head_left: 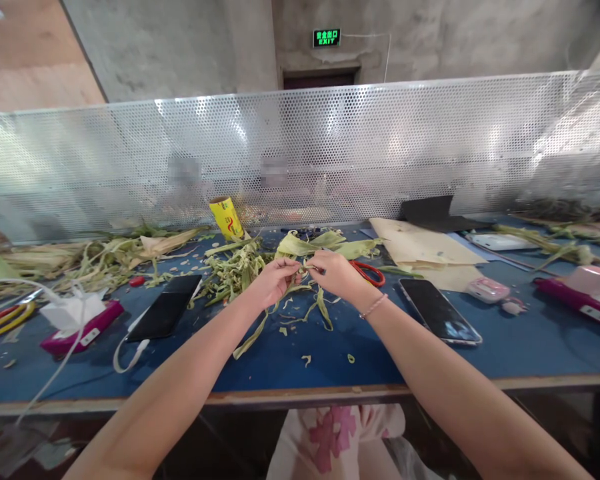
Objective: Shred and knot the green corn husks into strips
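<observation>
Over the middle of the blue table, my left hand (276, 283) is closed in a pinch, fingertips almost meeting those of my right hand (334, 272). My right hand pinches too, its back turned up. Between them is a small pale-green piece, seemingly a corn husk strip (300, 270), mostly hidden by the fingers. Broad green husk leaves (300, 244) lie just behind the hands. To the left of my left hand is a heap of knotted, twisted husk pieces (237, 270). Thin husk strips (323, 310) and small scraps are scattered below. Red scissor-like handles (369, 272) show beside my right wrist.
A black phone (165, 308) and a purple power strip (87, 330) lie left; another phone (437, 310) and a pink case (489, 290) lie right. Behind stand a yellow tube (227, 218), brown paper (425, 247) and a perforated metal panel (300, 147).
</observation>
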A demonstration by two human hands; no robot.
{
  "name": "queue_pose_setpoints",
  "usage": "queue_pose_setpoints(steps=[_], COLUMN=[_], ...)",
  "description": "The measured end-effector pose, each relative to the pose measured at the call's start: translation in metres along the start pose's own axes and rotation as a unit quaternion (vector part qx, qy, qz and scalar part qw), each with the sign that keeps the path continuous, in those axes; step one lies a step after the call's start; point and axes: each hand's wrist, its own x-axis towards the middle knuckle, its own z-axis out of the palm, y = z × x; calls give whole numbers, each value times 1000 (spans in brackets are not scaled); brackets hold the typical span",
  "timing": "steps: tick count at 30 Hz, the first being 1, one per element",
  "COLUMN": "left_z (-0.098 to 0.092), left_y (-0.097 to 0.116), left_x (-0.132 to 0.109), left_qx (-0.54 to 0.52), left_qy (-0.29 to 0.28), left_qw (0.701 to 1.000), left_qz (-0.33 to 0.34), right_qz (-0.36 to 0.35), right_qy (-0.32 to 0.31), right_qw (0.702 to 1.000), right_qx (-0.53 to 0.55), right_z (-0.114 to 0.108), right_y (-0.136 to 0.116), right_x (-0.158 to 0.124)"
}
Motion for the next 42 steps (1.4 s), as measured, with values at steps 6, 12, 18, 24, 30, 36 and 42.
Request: queue_pose_setpoints(steps=[6,12,18,24,30,36,42], left_z=[-1,1,3,4,5,4,3], left_y=[1,4,5,4,3,2,2], left_x=[0,-2,-3,-4,-5,-3,-3], left_qx=[10,30,52,70,91,110,113], left_qy=[-14,-33,-15,8,17,19,39], left_qw=[1000,999,997,994,990,987,985], left_qz=[12,26,47,85,104,116,127], right_qz=[1,-12,11,89,70,58,71], right_qy=[6,14,17,45,34,26,37], right_qw=[1000,998,996,987,989,992,991], right_qx=[28,55,83,129,125,112,109], right_z=[-1,-2,-3,-1,-3,-3,1], right_y=[0,-2,-7,-4,-6,-7,0], right_x=[0,1,1,2,3,2,3])
